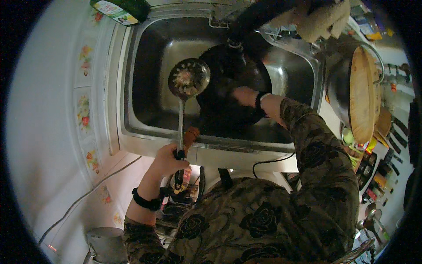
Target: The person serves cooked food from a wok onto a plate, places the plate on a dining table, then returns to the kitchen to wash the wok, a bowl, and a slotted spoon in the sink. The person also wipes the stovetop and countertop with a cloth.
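Over the near left edge of the steel sink (150, 134), my left hand (171, 160) grips the dark handle of a metal slotted skimmer (189, 77). The skimmer's round head hangs above the basin, with some pale bits visible in it. Beside that hand an orange-brown handle (191, 135) points up; how it is held is unclear. A large dark wok or pan (224, 109) lies in the sink. My right hand (245, 95) reaches into it, blurred, its fingers hidden in the dark. The faucet (234, 43) stands over the pan's far side.
A green bottle (122, 10) stands at the sink's far left corner. Right of the sink a pot carries a wooden lid or board (362, 95). A beige cloth (324, 21) hangs at the far right. A cable (92, 189) runs along the left wall.
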`<action>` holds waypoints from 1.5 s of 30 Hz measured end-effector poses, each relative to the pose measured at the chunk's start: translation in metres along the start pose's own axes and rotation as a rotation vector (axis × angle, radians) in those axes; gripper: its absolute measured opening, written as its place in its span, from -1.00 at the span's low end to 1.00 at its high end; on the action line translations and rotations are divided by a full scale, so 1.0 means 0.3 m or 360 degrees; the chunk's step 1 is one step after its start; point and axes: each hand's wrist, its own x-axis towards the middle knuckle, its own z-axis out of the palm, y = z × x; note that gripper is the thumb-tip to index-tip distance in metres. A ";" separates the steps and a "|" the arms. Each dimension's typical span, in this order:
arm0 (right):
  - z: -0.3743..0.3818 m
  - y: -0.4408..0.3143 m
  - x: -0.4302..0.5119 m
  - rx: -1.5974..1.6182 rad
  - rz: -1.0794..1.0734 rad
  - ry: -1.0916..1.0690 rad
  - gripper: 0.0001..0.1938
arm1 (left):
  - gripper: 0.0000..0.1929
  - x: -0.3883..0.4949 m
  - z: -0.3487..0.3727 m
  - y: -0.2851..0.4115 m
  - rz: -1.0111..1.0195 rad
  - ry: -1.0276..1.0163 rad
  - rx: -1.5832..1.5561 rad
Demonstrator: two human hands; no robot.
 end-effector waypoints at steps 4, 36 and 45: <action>-0.011 0.028 0.084 0.0956 0.0111 0.1217 -0.62 | -0.65 0.003 -0.004 0.001 0.0027 0.0019 0.0039; 0.037 -0.136 0.244 0.0530 -0.0960 0.0545 -0.41 | -0.67 0.022 -0.046 -0.031 -0.0030 -0.0057 -0.0331; -0.118 0.032 0.005 0.3175 -0.0288 -0.0234 -0.54 | -0.64 0.018 -0.055 -0.003 -0.0048 -0.0096 -0.0062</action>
